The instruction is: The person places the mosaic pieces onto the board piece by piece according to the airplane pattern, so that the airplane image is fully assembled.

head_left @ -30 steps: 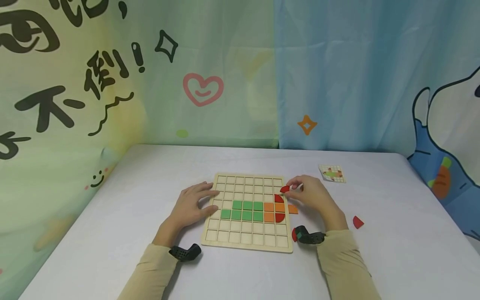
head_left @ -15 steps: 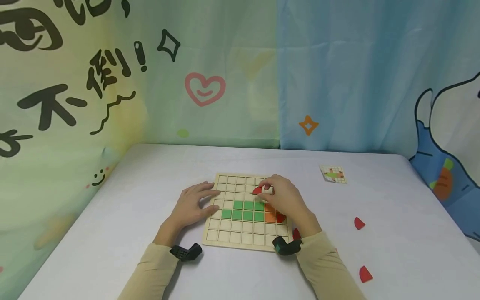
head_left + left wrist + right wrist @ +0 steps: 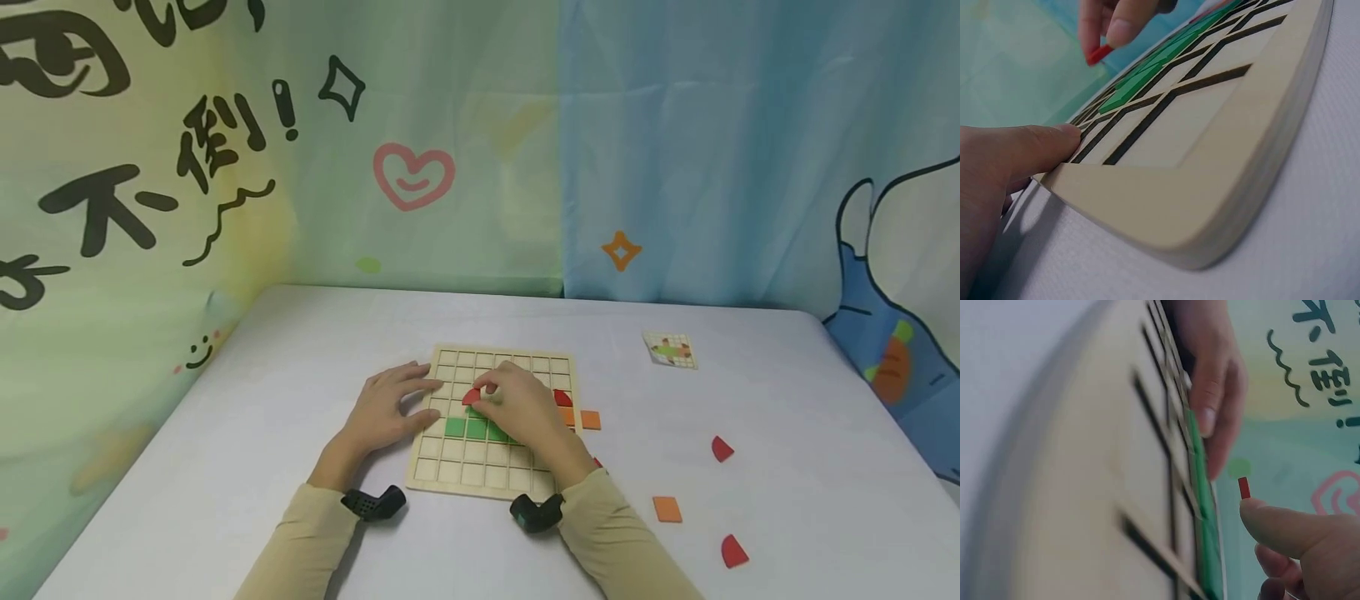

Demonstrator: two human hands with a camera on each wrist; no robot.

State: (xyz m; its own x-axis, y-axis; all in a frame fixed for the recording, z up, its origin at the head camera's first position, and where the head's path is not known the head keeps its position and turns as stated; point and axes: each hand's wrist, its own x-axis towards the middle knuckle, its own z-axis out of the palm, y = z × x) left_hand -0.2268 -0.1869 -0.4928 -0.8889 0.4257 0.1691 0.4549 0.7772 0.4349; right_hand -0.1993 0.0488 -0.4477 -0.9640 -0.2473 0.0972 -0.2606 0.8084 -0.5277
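A wooden grid board (image 3: 491, 476) lies on the table with green square tiles (image 3: 454, 427) in its cells. My right hand (image 3: 521, 408) pinches a red quarter-circle tile (image 3: 471, 397) between thumb and fingertips, over the left part of the board. The right wrist view shows this red tile (image 3: 1244, 487) edge-on, raised beside the board. My left hand (image 3: 386, 410) rests at the board's left edge, fingers spread, with its thumb (image 3: 1054, 144) on the frame. Toward the board's right side sit another red quarter-circle (image 3: 562, 398) and an orange square (image 3: 567, 416); my right hand and forearm hide some cells.
Off the board's right edge lies an orange square tile (image 3: 591, 420). Farther right are a second loose orange square (image 3: 667, 509) and two red quarter-circles, one (image 3: 722, 449) behind the other (image 3: 734, 552). A small pattern card (image 3: 670, 351) lies at the back right.
My right hand has carried the red quarter-circle leftward from the board's right edge to above its left part. My left hand stays at the left edge.
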